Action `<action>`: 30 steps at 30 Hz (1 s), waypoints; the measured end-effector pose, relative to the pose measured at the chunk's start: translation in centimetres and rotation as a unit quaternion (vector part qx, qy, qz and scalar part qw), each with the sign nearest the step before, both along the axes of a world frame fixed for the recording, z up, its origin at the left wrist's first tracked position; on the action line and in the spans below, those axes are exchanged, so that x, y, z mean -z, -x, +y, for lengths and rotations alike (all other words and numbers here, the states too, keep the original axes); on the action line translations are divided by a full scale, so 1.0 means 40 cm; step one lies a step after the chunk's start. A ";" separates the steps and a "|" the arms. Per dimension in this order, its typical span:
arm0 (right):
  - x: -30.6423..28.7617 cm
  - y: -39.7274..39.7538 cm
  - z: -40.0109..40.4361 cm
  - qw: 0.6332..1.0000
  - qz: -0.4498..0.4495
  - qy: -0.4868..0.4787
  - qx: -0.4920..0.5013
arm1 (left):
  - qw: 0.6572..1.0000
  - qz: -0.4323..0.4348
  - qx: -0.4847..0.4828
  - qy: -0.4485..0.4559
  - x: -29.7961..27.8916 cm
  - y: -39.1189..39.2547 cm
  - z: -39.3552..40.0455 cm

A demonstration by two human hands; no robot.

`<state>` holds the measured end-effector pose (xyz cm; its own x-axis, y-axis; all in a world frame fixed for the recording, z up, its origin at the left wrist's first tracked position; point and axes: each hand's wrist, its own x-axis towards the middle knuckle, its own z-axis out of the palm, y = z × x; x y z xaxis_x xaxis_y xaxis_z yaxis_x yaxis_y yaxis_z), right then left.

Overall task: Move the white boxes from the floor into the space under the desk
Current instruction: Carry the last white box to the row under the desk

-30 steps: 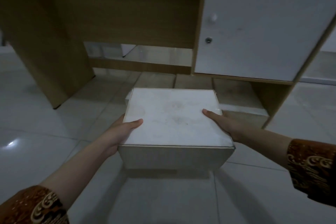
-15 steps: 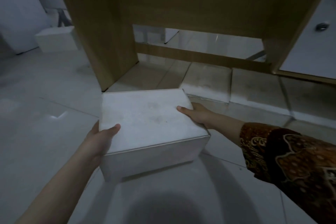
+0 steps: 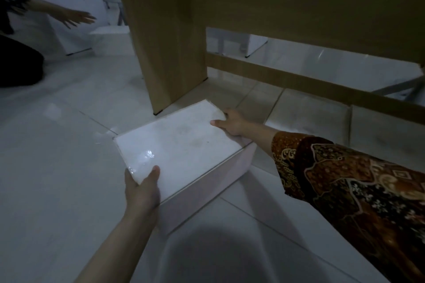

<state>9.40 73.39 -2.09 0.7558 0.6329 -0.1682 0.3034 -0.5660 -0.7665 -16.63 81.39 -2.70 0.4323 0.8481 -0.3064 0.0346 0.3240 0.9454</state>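
Observation:
I hold a white box (image 3: 181,145) between both hands, low over the tiled floor, just in front of the desk's left side panel (image 3: 161,37). My left hand (image 3: 142,188) grips its near corner with the thumb on the lid. My right hand (image 3: 232,122) grips its far right corner. Two more white boxes (image 3: 308,115) (image 3: 386,131) lie side by side on the floor under the desk, to the right. Another white box (image 3: 110,39) sits on the floor far left, beyond the desk.
A wooden crossbar (image 3: 299,80) runs low across the back of the desk opening. Another person crouches at the far left, a hand (image 3: 73,17) stretched toward the far white box. Glossy floor tiles (image 3: 57,156) spread to the left.
The view has swung left and the held box has turned, its far corner now pointing at the desk's left panel. Another person's hand has come into view at the far left.

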 end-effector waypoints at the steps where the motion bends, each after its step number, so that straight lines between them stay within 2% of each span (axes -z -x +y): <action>1: 0.015 -0.017 0.017 1.000 -0.018 0.012 -0.008 | 1.000 0.008 -0.016 0.001 0.008 -0.016 -0.004; 8: 0.079 -0.088 0.075 0.995 -0.071 0.026 -0.058 | 0.994 0.055 -0.091 0.011 0.067 -0.122 -0.049; 11: 0.084 -0.081 0.045 0.974 -0.192 0.101 -0.062 | 0.994 0.061 -0.093 0.013 0.081 -0.168 -0.079; 13: 0.088 -0.056 0.022 0.960 -0.238 0.139 -0.042 | 0.996 0.062 -0.068 0.007 0.093 -0.200 -0.095; 18: 0.060 0.016 -0.012 0.943 -0.257 0.212 -0.012 | 0.992 0.124 0.006 -0.008 0.098 -0.268 -0.124; 24: 0.044 0.098 -0.047 0.936 -0.306 0.166 -0.054 | 0.976 0.176 0.129 -0.010 0.066 -0.382 -0.154; 30: 0.038 0.068 -0.124 0.921 -0.308 0.217 -0.102 | 0.954 0.179 0.239 0.014 0.088 -0.467 -0.128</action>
